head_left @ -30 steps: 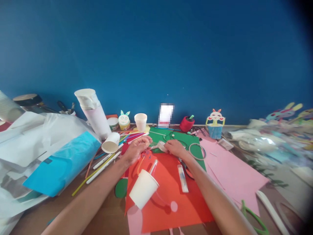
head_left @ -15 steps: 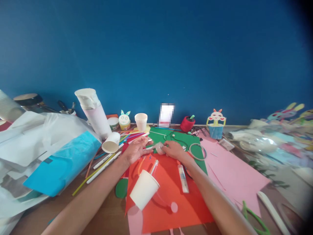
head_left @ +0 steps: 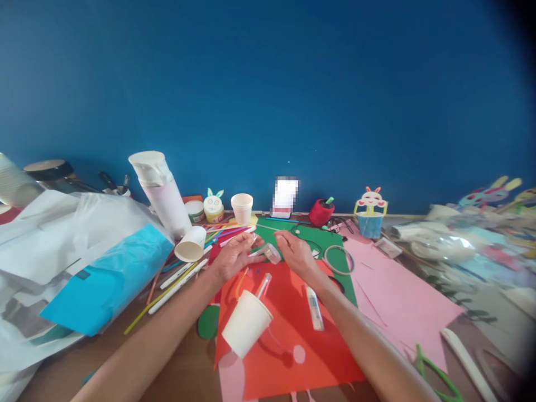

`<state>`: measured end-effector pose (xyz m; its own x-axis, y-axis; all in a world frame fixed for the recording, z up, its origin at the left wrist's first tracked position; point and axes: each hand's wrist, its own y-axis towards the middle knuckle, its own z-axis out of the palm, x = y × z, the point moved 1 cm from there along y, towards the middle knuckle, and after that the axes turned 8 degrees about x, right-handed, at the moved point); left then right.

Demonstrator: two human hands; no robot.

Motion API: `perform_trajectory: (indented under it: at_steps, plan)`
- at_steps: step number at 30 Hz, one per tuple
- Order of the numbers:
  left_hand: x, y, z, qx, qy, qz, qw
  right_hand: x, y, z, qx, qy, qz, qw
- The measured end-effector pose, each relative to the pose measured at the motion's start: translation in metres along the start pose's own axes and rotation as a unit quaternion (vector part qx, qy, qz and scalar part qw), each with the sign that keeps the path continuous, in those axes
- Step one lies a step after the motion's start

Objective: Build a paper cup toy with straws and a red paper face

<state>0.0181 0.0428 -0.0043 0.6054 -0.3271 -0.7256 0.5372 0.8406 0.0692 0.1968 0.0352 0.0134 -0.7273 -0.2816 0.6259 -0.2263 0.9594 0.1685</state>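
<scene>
My left hand [head_left: 235,255] is closed on a clear tape roll [head_left: 273,253], which hangs at its fingertips above the red paper [head_left: 288,324]. Just right of the roll is my right hand [head_left: 293,251], its fingers pinched together over the green paper [head_left: 335,237]; whatever they hold is too small to make out. Below the hands a white paper cup [head_left: 247,325] lies tilted on the red paper. A glue tube [head_left: 314,308] rests to its right, near my right forearm.
At the left stand a white flask [head_left: 161,192] and a plastic bag [head_left: 84,223] with blue paper [head_left: 113,279]. Behind are stacked cups [head_left: 242,209], a phone [head_left: 285,196] and a rabbit cup [head_left: 370,215]. Pink paper [head_left: 397,279] and green scissors [head_left: 435,374] lie right.
My right hand has come off the tape roll and moved slightly up. The roll now hangs from my left hand, tilted differently.
</scene>
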Motion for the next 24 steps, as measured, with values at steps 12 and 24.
perform_trajectory:
  at_steps: [12,24]
  plan:
    - [0.001,-0.003,0.006,0.014,0.024,-0.001,1.000,0.004,0.000,0.012,0.048,0.029,-0.086,0.995]
    - [-0.001,-0.003,0.003,0.025,0.037,0.014,0.999,0.003,0.000,0.009,0.061,0.021,-0.115,0.991]
